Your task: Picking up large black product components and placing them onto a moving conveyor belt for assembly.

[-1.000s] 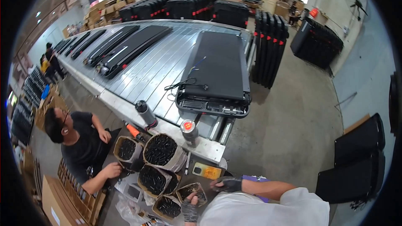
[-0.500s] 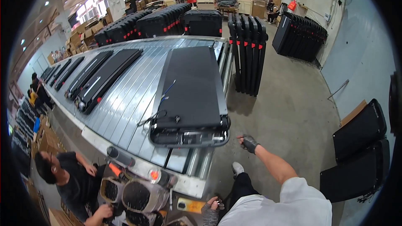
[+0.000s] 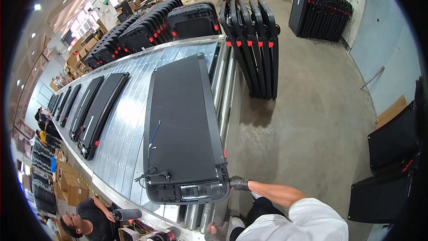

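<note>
A black treadmill deck [image 3: 183, 116] lies on the metal conveyor, its near end closest to me. A coiled black power cord with a plug [image 3: 166, 175] and a thin blue wire [image 3: 155, 134] rest on its surface. Inside the near end, a motor bay [image 3: 196, 191] shows uncovered. At that end's right corner is my right hand [image 3: 240, 183] in a grey glove, fingers closed against the deck's edge. My left hand [image 3: 214, 230], blurred, is low by the end of the conveyor rollers [image 3: 206, 216]; what its fingers do is unclear.
More decks [image 3: 104, 107] lie farther left along the conveyor [image 3: 133, 111]. Folded treadmills [image 3: 252, 49] stand upright beyond its right edge, others [image 3: 318, 15] near the wall. Two black panels [image 3: 379, 196] lean at the right. A co-worker [image 3: 89, 216] at lower left touches a grey cylinder [image 3: 127, 214].
My right hand has gone from apart, with a finger stretched out, to the deck's corner. My left hand has moved forward to the rollers. The whole view has shifted and turned.
</note>
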A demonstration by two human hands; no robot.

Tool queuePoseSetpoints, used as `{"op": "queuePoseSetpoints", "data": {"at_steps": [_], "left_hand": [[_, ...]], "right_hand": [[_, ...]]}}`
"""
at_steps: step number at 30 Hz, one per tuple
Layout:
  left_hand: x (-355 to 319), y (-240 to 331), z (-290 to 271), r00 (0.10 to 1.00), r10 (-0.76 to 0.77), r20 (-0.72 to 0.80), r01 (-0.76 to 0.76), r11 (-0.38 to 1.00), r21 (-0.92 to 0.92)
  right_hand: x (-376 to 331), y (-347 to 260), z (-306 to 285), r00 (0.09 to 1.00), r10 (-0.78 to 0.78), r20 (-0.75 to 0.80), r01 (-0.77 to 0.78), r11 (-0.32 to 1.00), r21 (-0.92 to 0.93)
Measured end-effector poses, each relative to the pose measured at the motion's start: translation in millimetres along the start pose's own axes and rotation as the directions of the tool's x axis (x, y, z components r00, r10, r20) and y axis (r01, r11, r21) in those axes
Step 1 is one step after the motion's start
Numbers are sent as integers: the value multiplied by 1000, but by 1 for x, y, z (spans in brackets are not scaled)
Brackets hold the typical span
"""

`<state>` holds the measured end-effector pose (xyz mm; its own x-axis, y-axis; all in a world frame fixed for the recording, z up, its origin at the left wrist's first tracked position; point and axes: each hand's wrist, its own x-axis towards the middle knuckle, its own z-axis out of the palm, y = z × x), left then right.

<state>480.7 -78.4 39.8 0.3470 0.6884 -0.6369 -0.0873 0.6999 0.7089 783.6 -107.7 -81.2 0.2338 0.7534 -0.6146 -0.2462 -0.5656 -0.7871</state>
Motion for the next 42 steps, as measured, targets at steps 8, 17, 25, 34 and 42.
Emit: {"op": "queuePoseSetpoints", "data": {"at_steps": [8, 17, 25, 34, 42], "left_hand": [[40, 29, 23, 923, 379, -64, -349, 896, 275], [92, 34, -22, 891, 410, -197, -444, 877, -181], [131, 47, -24, 798, 472, -374, -584, 757, -292], [55, 27, 11, 608, 493, -622, -679, 729, -85], [13, 24, 20, 636, 413, -651, -645, 748, -155]], "right_hand": [[23, -18, 75, 985, -169, 34, 172, 978, -120], [34, -65, 147, 992, -126, 9, 122, 972, 200], [56, -95, 166, 846, 380, 375, -501, 807, 313], [97, -122, 209, 888, 208, 410, -391, 812, 434], [140, -162, 269, 927, 77, 368, -197, 933, 301]]}}
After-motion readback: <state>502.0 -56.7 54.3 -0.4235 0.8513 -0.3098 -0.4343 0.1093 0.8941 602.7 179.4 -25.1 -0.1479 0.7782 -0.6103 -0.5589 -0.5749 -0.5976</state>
